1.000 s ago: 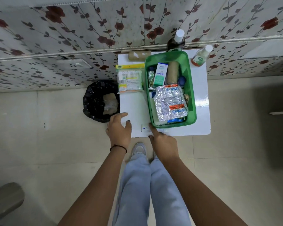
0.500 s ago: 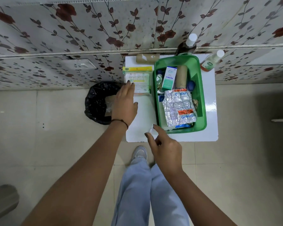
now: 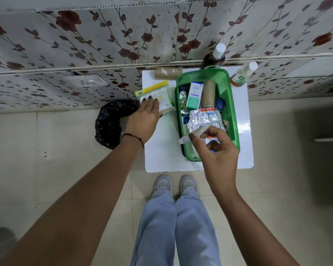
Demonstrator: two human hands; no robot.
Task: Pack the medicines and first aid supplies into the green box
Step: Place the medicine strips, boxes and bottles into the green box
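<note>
The green box [image 3: 231, 104] stands on a small white table [image 3: 161, 150]. Inside it lie silver blister packs [image 3: 202, 119], a teal and white carton [image 3: 195, 96], a brown roll [image 3: 209, 93] and a blue cap [image 3: 220, 103]. My right hand [image 3: 215, 148] hovers over the box's near end, pinching a small white strip [image 3: 190, 135]. My left hand [image 3: 144, 120] rests with spread fingers on a packet of cotton swabs [image 3: 158, 93], which lies left of the box.
A cardboard tube [image 3: 168, 72] lies at the table's back edge. A dark bottle [image 3: 213, 58] and a small orange-liquid bottle [image 3: 242, 75] stand behind and right of the box. A black-lined bin [image 3: 110, 123] sits left of the table, against the floral wall.
My right hand has lifted the small white strip from the table's front edge and carried it over the box. My left hand has reached forward onto the swab packet.
</note>
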